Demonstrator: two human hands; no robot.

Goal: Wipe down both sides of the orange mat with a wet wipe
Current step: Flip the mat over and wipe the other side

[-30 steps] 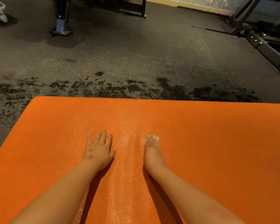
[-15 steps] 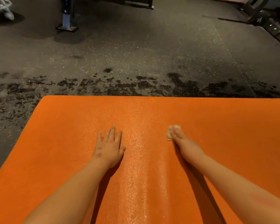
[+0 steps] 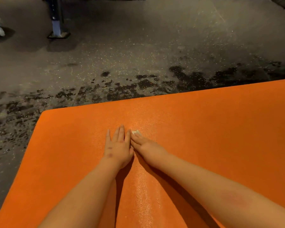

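Right fingers (image 3: 137, 140) atop wipe (image 3: 136, 132) on mat (image 3: 204, 129)

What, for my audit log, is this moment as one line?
left hand: flat on orange mat | right hand: presses wet wipe beside left hand | phase: wiping upper face

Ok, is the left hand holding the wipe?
No, the left hand lies flat on the orange mat; the wipe is pressed under the right hand.

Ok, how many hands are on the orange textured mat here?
2. The left hand lies flat on the orange textured mat; the right hand, close beside it, presses a small white wet wipe down.
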